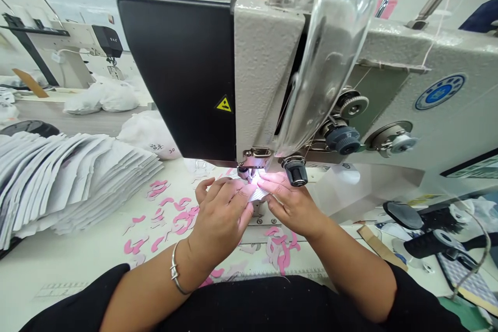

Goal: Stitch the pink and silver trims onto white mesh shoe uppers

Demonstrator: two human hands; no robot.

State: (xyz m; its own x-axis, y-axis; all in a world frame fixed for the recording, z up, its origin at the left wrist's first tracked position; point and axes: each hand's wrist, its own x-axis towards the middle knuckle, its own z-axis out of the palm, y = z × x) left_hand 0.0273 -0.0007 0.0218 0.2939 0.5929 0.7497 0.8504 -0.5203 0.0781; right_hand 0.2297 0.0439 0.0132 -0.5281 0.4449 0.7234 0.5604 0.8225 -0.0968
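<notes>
My left hand (221, 212) and my right hand (286, 199) meet under the needle of a grey sewing machine (268, 72). Both pinch a small white patterned fabric piece (257, 194) lit by the machine's lamp, right at the presser foot (249, 171). My left fingers press its left edge, my right fingers hold its right edge. A silver bangle sits on my left wrist. Most of the piece is hidden by my fingers.
A fanned stack of white cut pieces (66, 176) lies on the left of the table. Small pink cut shapes (171, 212) are scattered in front of the machine. White bags (101, 96) and a second sewing machine (78, 41) stand behind. Black tools (428, 228) lie at right.
</notes>
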